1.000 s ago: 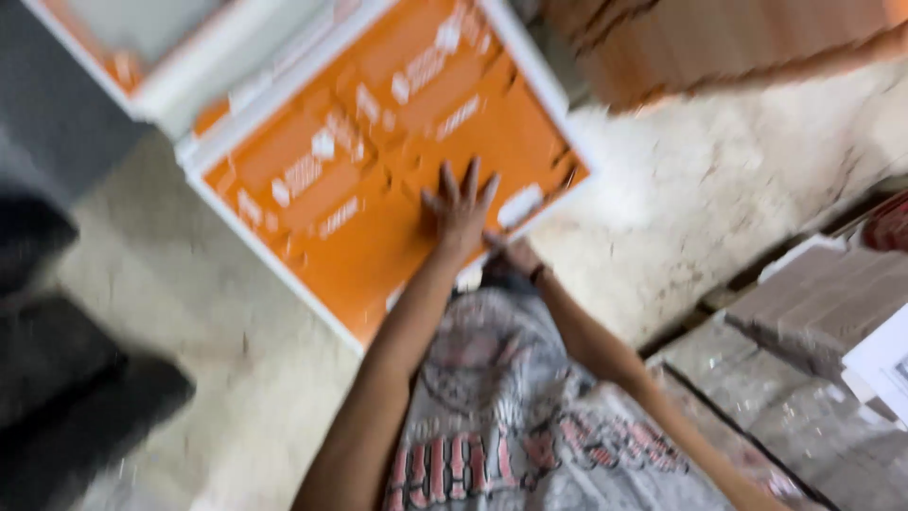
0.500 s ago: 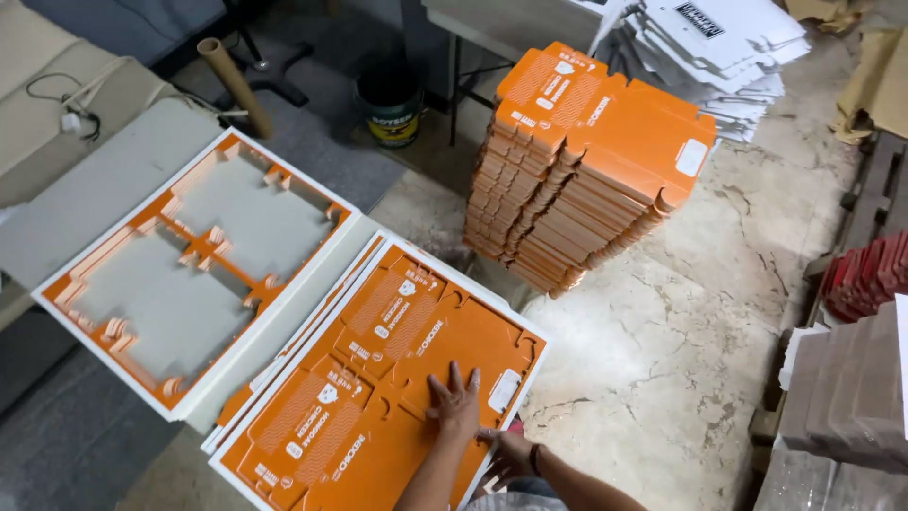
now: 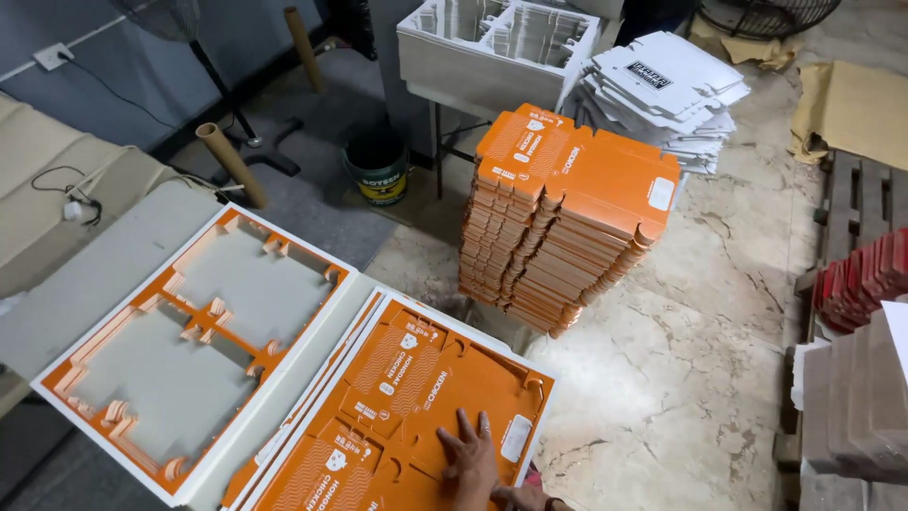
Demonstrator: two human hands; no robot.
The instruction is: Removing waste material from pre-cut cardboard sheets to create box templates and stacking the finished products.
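Observation:
My left hand [image 3: 468,456] lies flat with fingers spread on an orange printed die-cut cardboard sheet [image 3: 397,397], the top of a thin pile at the bottom centre. Only a part of my right hand [image 3: 522,497] shows, just below the left at the sheet's near edge; its fingers are cut off by the frame. Left of the pile lies a punched-out waste frame [image 3: 189,350], white-edged with orange strips around grey openings. A tall stack of orange cut box blanks [image 3: 558,218] stands on the floor beyond.
White flat blanks [image 3: 662,95] are piled behind the orange stack, beside a grey stand [image 3: 501,38]. A bucket [image 3: 378,170] and cardboard tubes [image 3: 232,166] stand at the back left. Grey board stacks [image 3: 851,407], red items [image 3: 861,279] and a wooden pallet [image 3: 861,199] line the right.
The view has lifted and pulled back from a close look at the sheet to the whole floor. My left hand stays flat on the orange sheet.

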